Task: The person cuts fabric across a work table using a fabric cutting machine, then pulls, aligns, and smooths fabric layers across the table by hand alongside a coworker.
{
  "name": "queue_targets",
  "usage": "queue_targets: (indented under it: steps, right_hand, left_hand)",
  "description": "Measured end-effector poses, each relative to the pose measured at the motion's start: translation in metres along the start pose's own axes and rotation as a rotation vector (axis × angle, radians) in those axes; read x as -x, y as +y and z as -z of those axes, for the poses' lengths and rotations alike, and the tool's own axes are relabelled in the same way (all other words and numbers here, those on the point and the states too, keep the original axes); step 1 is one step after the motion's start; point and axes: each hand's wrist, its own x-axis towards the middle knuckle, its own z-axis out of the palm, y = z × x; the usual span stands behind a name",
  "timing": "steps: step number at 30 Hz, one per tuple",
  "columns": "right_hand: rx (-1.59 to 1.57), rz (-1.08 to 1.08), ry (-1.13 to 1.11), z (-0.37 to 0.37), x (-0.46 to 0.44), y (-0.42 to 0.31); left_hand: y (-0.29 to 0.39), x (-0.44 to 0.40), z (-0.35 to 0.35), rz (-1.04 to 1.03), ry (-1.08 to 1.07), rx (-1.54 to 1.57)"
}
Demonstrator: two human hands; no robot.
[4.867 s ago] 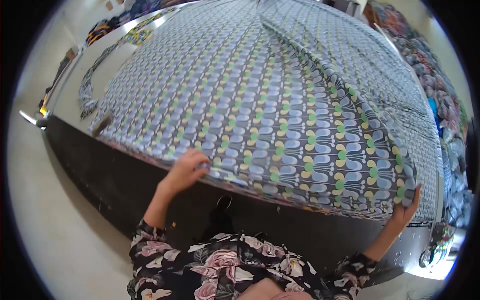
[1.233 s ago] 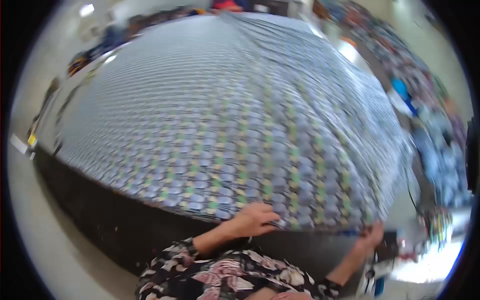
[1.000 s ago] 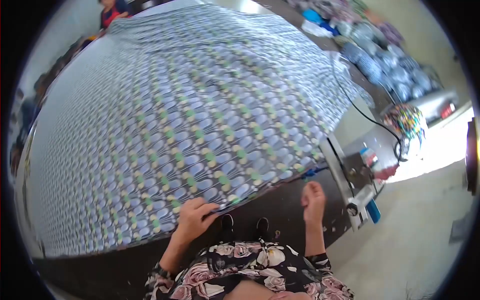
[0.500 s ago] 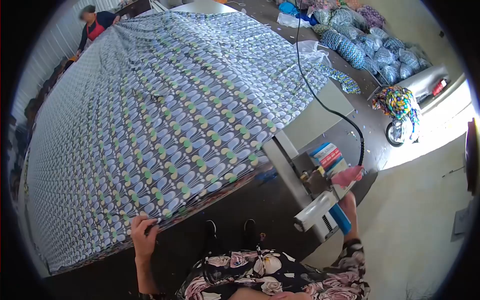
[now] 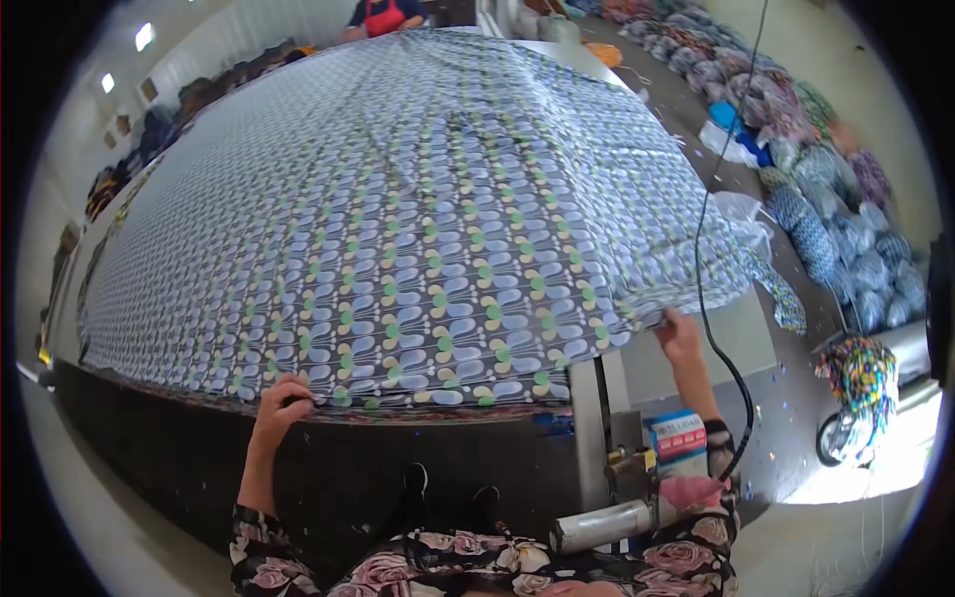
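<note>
A large sheet of patterned fabric (image 5: 438, 249), printed with blue, green and cream shapes on grey, covers the long table and lies on a stack of layered cloth. My left hand (image 5: 285, 400) pinches its near edge, left of centre. Over at the near right corner, my right hand (image 5: 680, 338) has its fingers closed on the fabric's edge. Below my right forearm is a machine with a silver cylinder (image 5: 603, 525), wrapped with pink cloth (image 5: 690, 492), on a metal rail (image 5: 594, 438). A blue, white and red box (image 5: 678, 438) sits on it.
A black cable (image 5: 702, 259) hangs down to the machine. Bundled fabric bags (image 5: 816, 229) are piled along the right wall. A person in a red apron (image 5: 384, 18) stands at the far table end. Multicoloured cloth (image 5: 858, 378) rests above a wheel (image 5: 834, 440).
My right hand has left the machine and moved up to the fabric's right corner, taking hold of its edge. My left hand stays on the near edge. The camera view has shifted.
</note>
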Motion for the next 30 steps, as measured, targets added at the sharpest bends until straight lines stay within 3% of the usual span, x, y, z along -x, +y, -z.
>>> queue_targets:
  steps: [1,2,3,5,7,8,10,14,17,26,30]
  right_hand:
    - [-0.031,0.076,-0.052,0.005,0.0,-0.015]
    - [-0.088,0.271,-0.277,-0.001,0.012,-0.035]
    - [-0.002,0.301,-0.164,0.002,0.034,-0.059]
    - [-0.154,0.389,-0.191,-0.014,0.084,-0.085]
    - [-0.045,0.463,-0.118,-0.059,0.137,-0.102]
    - [-0.069,0.48,0.134,-0.111,0.166,-0.102]
    - [-0.025,0.467,-0.012,-0.037,0.136,-0.092]
    - [0.177,0.117,-0.037,0.03,0.102,-0.059]
    - [0.337,0.093,0.201,0.003,0.12,-0.049]
    - [0.282,0.055,0.239,0.006,0.138,-0.057]
    - [0.361,-0.033,0.24,-0.002,0.144,-0.053]
  left_hand:
    - [0.003,0.0,0.0,0.015,-0.002,0.025]
    - [0.001,-0.001,0.0,0.018,0.024,0.019]
    - [-0.002,-0.001,0.001,0.007,0.019,0.028]
    - [0.006,0.0,0.0,0.012,0.007,0.044]
    - [0.002,0.0,0.0,0.033,0.021,0.046]
    - [-0.001,-0.001,-0.001,0.043,0.016,0.06]
    - [0.0,-0.001,-0.002,0.028,0.004,0.028]
    - [0.003,0.001,-0.003,0.028,-0.044,0.035]
    - [0.001,-0.004,-0.003,0.026,-0.016,-0.013]
    - [-0.003,-0.012,0.005,-0.061,-0.103,-0.098]
    - [0.005,-0.019,0.013,0.0,-0.166,-0.104]
